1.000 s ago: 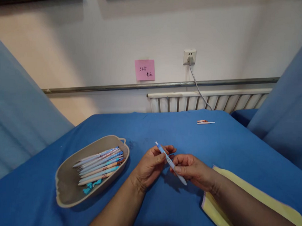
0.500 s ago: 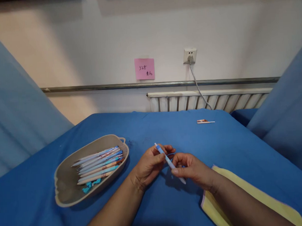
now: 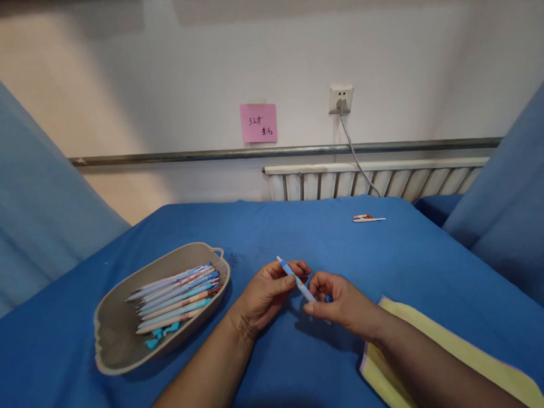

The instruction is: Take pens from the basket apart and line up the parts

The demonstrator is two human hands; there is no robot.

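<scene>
A light blue pen (image 3: 305,290) is held tilted above the table, its darker blue push-button end up and to the left. My left hand (image 3: 269,293) is closed around its upper part, thumb lying along the barrel. At the lower end, the fingers and thumb of my right hand (image 3: 337,300) are closed on the pen and hide most of its tip. A small blue piece (image 3: 329,298) shows among the right fingers; its kind is unclear. To the left, a grey-beige basket (image 3: 107,349) holds a pile of pens (image 3: 179,298) in blue, white and peach.
Teal scraps (image 3: 159,336) lie in the basket. A yellow cloth (image 3: 444,338) is under my right forearm. Small pen parts (image 3: 368,218) lie at the far right of the blue tablecloth (image 3: 264,228). Behind are a radiator (image 3: 325,182) and a plugged-in cord (image 3: 353,146).
My right thumb has shifted slightly left along the pen and now covers more of its lower end. The small blue piece shows more among the right fingers. The left hand keeps its hold.
</scene>
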